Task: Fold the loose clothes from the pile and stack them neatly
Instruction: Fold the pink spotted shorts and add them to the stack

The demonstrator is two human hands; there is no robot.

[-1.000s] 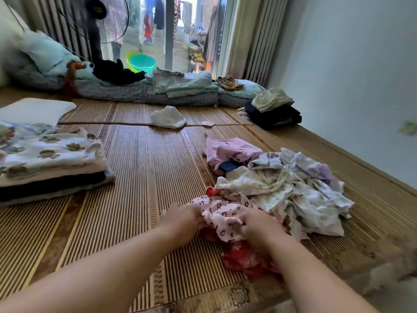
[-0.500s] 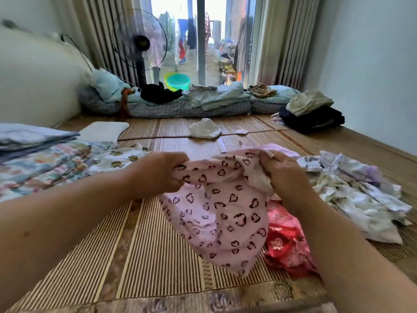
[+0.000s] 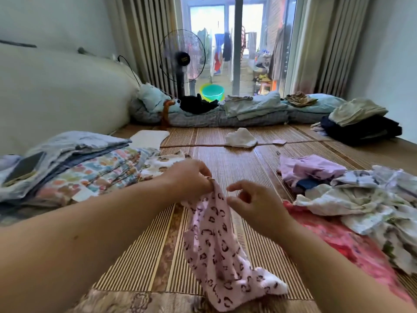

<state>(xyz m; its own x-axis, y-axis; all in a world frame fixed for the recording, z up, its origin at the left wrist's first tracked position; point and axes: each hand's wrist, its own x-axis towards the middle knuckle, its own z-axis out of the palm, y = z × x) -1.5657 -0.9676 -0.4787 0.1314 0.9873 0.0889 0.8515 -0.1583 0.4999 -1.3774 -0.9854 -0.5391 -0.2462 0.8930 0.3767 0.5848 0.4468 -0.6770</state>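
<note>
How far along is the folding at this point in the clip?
Done: a folded stack sits on the left of the mat. In hand: the left hand pinches the top of a pink print garment, which hangs unfolded to the mat; the right hand is beside it, fingers loose. Left: the loose pile on the right, with a red garment and a lilac piece, is unfolded.

- Your left hand [image 3: 189, 177] pinches the top edge of the pink heart-print garment [image 3: 214, 245], which hangs down and trails onto the woven mat [image 3: 237, 159].
- Your right hand [image 3: 257, 206] hovers just at its 3 o'clock, fingers loosely curled, holding nothing.
- The loose pile [image 3: 361, 199] lies at 3 o'clock, with a red garment [image 3: 338, 240] at 4.
- The folded stack [image 3: 79, 170] sits at 9 o'clock.
</note>
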